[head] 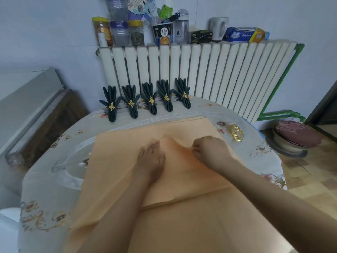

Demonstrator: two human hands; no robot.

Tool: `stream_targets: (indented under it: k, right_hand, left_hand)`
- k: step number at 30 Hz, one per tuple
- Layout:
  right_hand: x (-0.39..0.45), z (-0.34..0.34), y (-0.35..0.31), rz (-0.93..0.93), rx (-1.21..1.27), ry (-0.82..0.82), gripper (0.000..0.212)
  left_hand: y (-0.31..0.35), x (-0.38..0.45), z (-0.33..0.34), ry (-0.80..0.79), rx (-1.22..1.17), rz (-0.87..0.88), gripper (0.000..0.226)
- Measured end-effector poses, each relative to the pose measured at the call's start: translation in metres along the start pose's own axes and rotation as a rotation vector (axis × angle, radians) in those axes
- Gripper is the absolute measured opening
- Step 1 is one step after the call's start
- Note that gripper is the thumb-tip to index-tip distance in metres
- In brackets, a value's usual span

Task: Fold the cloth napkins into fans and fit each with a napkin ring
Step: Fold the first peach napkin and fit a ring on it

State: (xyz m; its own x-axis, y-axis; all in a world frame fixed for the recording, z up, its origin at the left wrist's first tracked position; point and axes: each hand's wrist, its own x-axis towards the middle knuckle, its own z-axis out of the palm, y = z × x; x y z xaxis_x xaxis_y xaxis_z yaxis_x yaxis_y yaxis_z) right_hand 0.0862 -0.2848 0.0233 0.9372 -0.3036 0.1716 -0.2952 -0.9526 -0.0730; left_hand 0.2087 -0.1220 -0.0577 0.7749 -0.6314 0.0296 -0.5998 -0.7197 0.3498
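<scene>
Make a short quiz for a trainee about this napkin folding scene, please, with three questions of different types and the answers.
1. True or false: five dark green napkins already stand finished in rings.
2. Which hand pinches the orange napkin? A) left hand B) right hand
3. Fill in: the spare gold rings lie on the table on the person's ____ side.

Key
1. True; they stand along the far edge.
2. B; the right hand pinches a raised fold, the left hand presses flat.
3. Right.

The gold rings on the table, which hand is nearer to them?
Right. The right hand pinches the orange napkin just beside the gold rings; the left hand lies flat farther away.
</scene>
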Motion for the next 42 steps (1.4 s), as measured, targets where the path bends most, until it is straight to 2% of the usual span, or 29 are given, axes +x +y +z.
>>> stream_targets:
  k: [5, 9, 13, 17, 24, 29, 33, 35, 38, 42]
  right_hand:
    - [-0.047, 0.033, -0.042, -0.047, 0.097, -0.059, 0.027]
    - [-0.069, 0.053, -0.058, -0.056, 0.227, 0.017, 0.025]
    - [-0.086, 0.068, -0.059, -0.08, 0.284, 0.205, 0.028]
    - [-0.096, 0.069, -0.057, -0.077, 0.396, 0.222, 0.029]
    - [-0.11, 0.067, -0.068, -0.201, 0.492, 0.238, 0.025]
    - [-0.109, 0.065, -0.069, -0.27, 0.318, 0.196, 0.024]
    - [-0.111, 0.063, -0.07, -0.278, 0.234, 0.177, 0.025]
    - [-0.111, 0.064, -0.068, -0.292, 0.212, 0.191, 0.024]
    - [-0.112, 0.066, -0.067, -0.309, 0.186, 0.21, 0.024]
    - [-0.106, 0.068, -0.071, -0.323, 0.113, 0.26, 0.029]
  left_hand:
    - [0.001, -0.006, 0.0, 0.02, -0.044, 0.052, 0.059]
    - [0.0, -0.007, -0.001, -0.039, 0.056, 0.065, 0.06]
    - [0.001, -0.004, -0.002, -0.1, 0.136, 0.06, 0.06]
    - [0.002, -0.004, -0.004, -0.098, 0.13, 0.051, 0.06]
    - [0.001, -0.004, -0.002, -0.078, 0.094, 0.038, 0.06]
    - [0.001, -0.002, 0.0, -0.054, 0.031, 0.032, 0.059]
    - [-0.002, -0.008, -0.01, 0.023, -0.303, 0.043, 0.053]
    - [-0.009, -0.024, -0.019, -0.057, -0.36, 0.118, 0.056]
    - [-0.026, -0.068, -0.023, -0.154, -0.302, 0.235, 0.061]
    - [-0.05, -0.128, -0.037, -0.152, -0.325, 0.229, 0.035]
